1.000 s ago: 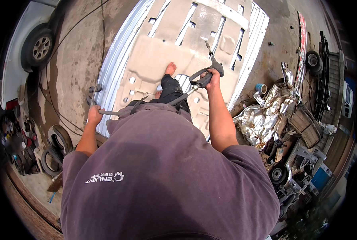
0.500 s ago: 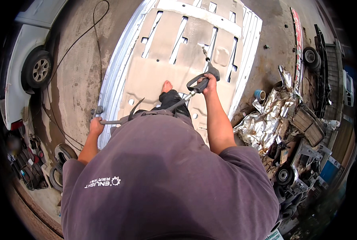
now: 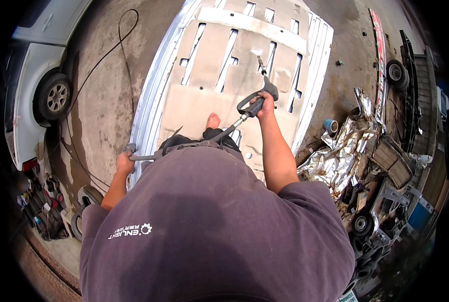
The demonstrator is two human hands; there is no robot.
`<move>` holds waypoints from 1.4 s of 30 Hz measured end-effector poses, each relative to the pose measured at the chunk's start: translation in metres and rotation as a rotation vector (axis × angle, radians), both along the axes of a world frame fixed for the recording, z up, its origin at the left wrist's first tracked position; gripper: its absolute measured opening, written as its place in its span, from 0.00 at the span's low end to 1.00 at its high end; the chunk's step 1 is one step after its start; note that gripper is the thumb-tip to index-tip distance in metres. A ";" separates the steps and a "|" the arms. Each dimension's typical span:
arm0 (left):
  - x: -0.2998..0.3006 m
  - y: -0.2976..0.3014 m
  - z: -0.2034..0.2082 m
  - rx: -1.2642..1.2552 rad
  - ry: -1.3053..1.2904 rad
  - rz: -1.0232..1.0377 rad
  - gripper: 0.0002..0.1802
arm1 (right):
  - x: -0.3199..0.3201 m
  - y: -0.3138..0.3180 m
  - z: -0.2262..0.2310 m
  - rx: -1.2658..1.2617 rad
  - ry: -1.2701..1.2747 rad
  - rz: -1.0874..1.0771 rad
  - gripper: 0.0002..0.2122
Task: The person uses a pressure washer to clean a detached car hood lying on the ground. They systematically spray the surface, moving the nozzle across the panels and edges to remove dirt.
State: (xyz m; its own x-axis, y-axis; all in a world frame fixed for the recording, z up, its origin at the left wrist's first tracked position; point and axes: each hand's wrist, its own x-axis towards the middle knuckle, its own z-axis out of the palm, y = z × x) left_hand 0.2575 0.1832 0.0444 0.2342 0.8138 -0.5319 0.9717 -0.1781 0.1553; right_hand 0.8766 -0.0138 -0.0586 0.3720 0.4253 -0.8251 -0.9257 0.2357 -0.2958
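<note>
The spray gun [image 3: 254, 103] is clenched in the right hand [image 3: 265, 104], its nozzle aimed up-frame over the grey slotted panel [image 3: 209, 65], while its hose [image 3: 149, 157] is gripped by the left hand [image 3: 125, 162] at the panel's left edge.

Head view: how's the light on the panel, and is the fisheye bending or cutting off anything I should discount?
Head view: hard daylight, the metal panel washed pale; its long edges bow toward the rim; black vignette eats the corners; the person's shirt fills the lower half; the right hand on the spray gun is sharp, the left hand too.
</note>
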 end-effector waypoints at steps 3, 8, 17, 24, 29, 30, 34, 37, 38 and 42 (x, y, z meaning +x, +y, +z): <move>-0.019 0.005 -0.007 -0.027 -0.027 -0.037 0.16 | -0.006 0.000 -0.008 -0.024 0.041 0.001 0.06; -0.028 0.006 -0.002 -0.026 -0.037 -0.008 0.16 | -0.017 0.008 -0.014 -0.064 0.086 0.028 0.06; -0.012 0.038 0.000 0.004 -0.082 0.003 0.10 | 0.002 0.047 0.005 0.011 -0.006 0.020 0.06; 0.002 0.063 0.012 -0.028 -0.104 0.036 0.08 | 0.014 0.079 0.023 0.046 -0.036 0.020 0.07; -0.005 0.071 0.014 -0.035 -0.051 0.024 0.10 | 0.003 0.091 0.015 0.040 -0.013 0.017 0.08; -0.008 0.072 0.016 -0.047 -0.065 0.046 0.11 | -0.002 0.094 0.014 0.030 0.001 0.020 0.08; -0.049 0.078 -0.004 0.021 -0.067 -0.004 0.13 | -0.026 0.102 0.018 -0.023 0.010 0.054 0.07; -0.051 0.084 -0.002 -0.046 -0.102 0.051 0.13 | -0.032 0.105 0.008 -0.046 0.020 0.061 0.07; -0.048 0.085 0.000 -0.068 -0.111 0.069 0.13 | -0.033 0.104 0.003 -0.057 0.001 0.065 0.08; -0.054 0.080 0.004 -0.068 -0.103 0.149 0.12 | -0.039 0.118 0.014 -0.018 -0.006 0.077 0.07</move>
State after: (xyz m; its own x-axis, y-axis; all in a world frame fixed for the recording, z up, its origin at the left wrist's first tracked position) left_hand 0.2034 0.2635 0.0484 0.1697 0.8067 -0.5661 0.9649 -0.0190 0.2621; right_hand 0.8381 0.1046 -0.0448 0.3434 0.4377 -0.8309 -0.9392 0.1584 -0.3047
